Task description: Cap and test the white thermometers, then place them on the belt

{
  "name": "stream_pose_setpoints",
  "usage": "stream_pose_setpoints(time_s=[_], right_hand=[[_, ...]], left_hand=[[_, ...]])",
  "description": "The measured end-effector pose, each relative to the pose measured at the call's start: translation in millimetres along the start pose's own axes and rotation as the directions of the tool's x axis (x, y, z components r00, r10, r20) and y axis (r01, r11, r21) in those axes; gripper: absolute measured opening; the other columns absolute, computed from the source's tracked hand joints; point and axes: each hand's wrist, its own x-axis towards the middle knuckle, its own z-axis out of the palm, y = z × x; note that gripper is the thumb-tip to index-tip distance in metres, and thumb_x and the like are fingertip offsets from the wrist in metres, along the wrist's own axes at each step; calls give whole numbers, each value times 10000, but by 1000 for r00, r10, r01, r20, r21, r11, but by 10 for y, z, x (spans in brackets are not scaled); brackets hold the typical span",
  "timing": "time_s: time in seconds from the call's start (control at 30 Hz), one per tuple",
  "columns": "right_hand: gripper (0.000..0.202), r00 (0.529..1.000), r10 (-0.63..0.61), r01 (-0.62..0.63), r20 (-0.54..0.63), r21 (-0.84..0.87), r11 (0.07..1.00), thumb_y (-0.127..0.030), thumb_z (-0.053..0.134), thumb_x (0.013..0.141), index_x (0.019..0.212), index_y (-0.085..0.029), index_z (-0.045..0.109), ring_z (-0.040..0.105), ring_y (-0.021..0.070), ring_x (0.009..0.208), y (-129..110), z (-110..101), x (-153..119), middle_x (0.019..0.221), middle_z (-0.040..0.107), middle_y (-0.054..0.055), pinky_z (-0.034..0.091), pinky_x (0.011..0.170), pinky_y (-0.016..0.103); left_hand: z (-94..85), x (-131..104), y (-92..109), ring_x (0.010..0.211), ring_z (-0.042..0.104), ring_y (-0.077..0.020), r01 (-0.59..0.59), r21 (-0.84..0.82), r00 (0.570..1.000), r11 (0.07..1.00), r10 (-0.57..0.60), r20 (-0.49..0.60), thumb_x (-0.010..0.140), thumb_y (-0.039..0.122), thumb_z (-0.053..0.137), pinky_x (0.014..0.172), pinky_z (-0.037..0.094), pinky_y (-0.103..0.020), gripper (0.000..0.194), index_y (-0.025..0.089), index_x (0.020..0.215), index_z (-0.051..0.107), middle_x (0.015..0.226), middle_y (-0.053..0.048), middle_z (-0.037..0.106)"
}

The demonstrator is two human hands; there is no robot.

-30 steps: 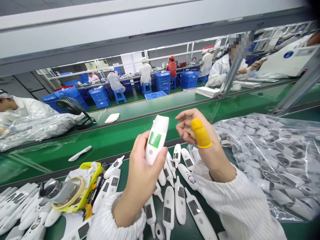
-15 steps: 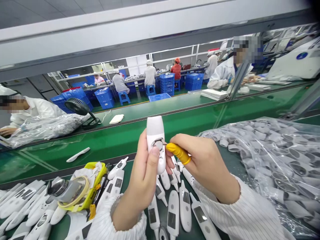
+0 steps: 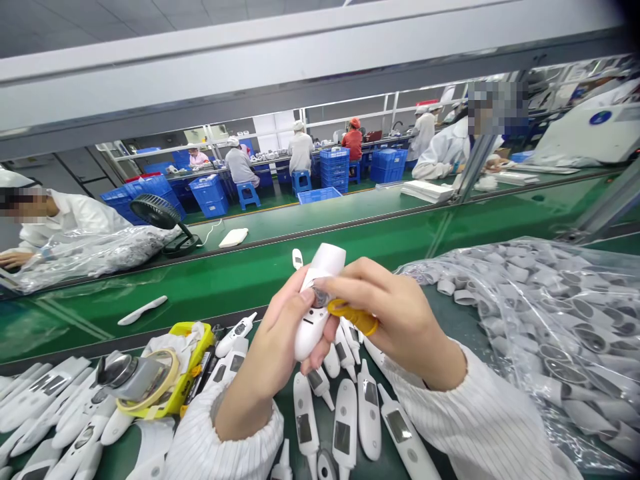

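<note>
My left hand (image 3: 273,337) is wrapped round a white ear thermometer (image 3: 306,337), its back facing me and its broad pale head end pointing up and away. In its open battery compartment a round silver coin cell (image 3: 320,295) shows, partly covered by fingers. My left thumb presses beside the compartment. My right hand (image 3: 395,313), with a yellow finger cot (image 3: 353,317) on one finger, is closed at the compartment's right side. A fingertip of it touches the coin cell; anything pinched in those fingers is hidden.
Several white thermometers (image 3: 345,427) lie below my hands, more at the left. A yellow tray (image 3: 203,350) holds a tape roll and cloth. A clear bag of pale caps (image 3: 565,320) fills the right. A green conveyor belt (image 3: 240,283) carries a white thermometer (image 3: 297,259). Co-workers sit beyond.
The thermometer has tilted to the right, and my right fingers have moved over the compartment and coin cell. Another thermometer has appeared on the belt behind; the thin white piece has shifted left.
</note>
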Motion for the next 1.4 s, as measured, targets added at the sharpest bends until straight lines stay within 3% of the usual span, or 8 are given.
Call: stream_pose_setpoints(time_s=[0.2,0.43,0.73,0.87,1.0,1.13,1.27,1.4], right_hand=[[217,997,-78,74,-25,-117,990,-97,493,955,955,-204,683,580,103,679,16,-6,-23,796,611,22,434,534,195],[169,946,-12,34,-323,61,998,-68,647,878,977,-199,684,650,123,720,-57,-50,-24,860,686,37,535,609,218],[129,975,-151,124,-160,-167,978,-51,673,862,951,-145,662,632,127,684,-144,5,-88,822,692,63,503,558,234],[95,984,17,-3,-180,79,997,-72,672,866,864,-157,630,618,123,719,-144,115,-47,796,647,42,504,594,225],[288,869,492,-374,-55,578,725,-241,826,749,788,-206,543,496,69,546,-146,147,45,703,511,-51,416,444,173],[413,737,637,-559,225,734,386,-344,895,646,779,-202,531,470,67,537,-140,142,94,668,459,-66,421,439,168],[440,675,697,-586,243,751,306,-350,906,626,781,-210,519,473,77,562,-166,189,84,655,423,-68,453,484,183],[421,730,633,-572,256,737,361,-465,827,713,942,-226,567,484,102,561,-125,131,35,690,443,-52,438,479,219]], left_hand=[[-24,13,-57,398,447,-33,73,-39,991,997,-69,113,942,255,429,370,358,-105,243,196,1163,509,669,35,572],[66,-92,-32,511,487,-43,29,-18,997,999,-28,65,893,74,383,467,412,-125,411,237,1250,505,748,34,581],[152,-112,-53,549,470,-62,-16,118,994,993,29,-109,937,97,398,517,431,-138,468,299,1353,471,670,51,496],[166,-115,-95,576,498,-68,-91,246,973,965,139,-186,912,103,459,525,453,-156,511,332,1368,472,807,25,566],[139,-133,-171,603,506,-84,-151,375,961,915,225,-163,942,156,468,552,471,-191,531,365,1428,415,930,1,604],[118,-127,-229,628,517,-92,-157,578,939,801,303,-165,917,105,447,561,458,-205,632,403,1465,349,1084,0,616],[120,-93,-251,703,543,-102,-181,695,929,696,354,-112,885,64,447,636,463,-213,695,435,1463,341,1114,16,606],[126,-87,-216,655,506,-98,-179,517,953,837,278,-120,935,120,423,607,458,-216,599,391,1465,356,982,2,583]])
